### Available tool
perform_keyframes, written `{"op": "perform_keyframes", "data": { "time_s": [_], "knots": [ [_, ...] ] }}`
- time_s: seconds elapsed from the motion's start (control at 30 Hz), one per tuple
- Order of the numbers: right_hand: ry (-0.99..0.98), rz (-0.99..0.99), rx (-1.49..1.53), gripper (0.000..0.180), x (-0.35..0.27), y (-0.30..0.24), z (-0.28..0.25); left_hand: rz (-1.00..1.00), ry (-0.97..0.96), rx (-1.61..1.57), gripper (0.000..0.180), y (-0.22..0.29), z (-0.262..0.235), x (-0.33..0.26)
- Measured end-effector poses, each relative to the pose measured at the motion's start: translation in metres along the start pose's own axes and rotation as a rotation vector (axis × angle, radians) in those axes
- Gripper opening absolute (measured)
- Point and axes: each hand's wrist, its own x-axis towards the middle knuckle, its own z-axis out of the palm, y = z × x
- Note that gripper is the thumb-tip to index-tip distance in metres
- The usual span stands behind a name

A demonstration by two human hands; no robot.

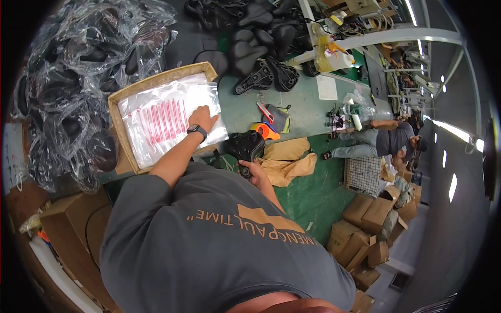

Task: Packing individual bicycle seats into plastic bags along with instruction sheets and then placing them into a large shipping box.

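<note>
Green workbench [308, 112] in a factory, seen from above.
Left hand [202, 118] lies flat, fingers spread, on clear plastic bags [162, 122] in a cardboard tray [121, 136]; right hand [254, 172] grips 1 black bicycle saddle [245, 146] just beside the tray.

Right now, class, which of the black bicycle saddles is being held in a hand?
The saddle gripped by the right hand, beside the box of plastic bags. The other saddles lie piled farther up the table, untouched.
</note>
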Motion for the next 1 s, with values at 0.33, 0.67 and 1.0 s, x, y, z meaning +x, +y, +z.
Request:
{"op": "perform_keyframes", "data": {
  "time_s": [0.33, 0.67, 1.0],
  "knots": [
    [-0.119, -0.13, 0.222, 0.041, -0.027, -0.018, 0.004, 0.1, -0.015, -0.183, 0.043, -0.071, -0.009, 0.01],
    [-0.422, -0.575, -0.152, 0.073, -0.05, -0.111, 0.143, -0.213, -0.139, -0.934, 0.025, -0.107, -0.033, -0.02],
    [-0.226, -1.037, -1.479, 0.078, -0.008, -0.092, 0.198, 0.353, 0.489, -0.516, 0.018, -0.043, -0.161, -0.087]
  ]
}}
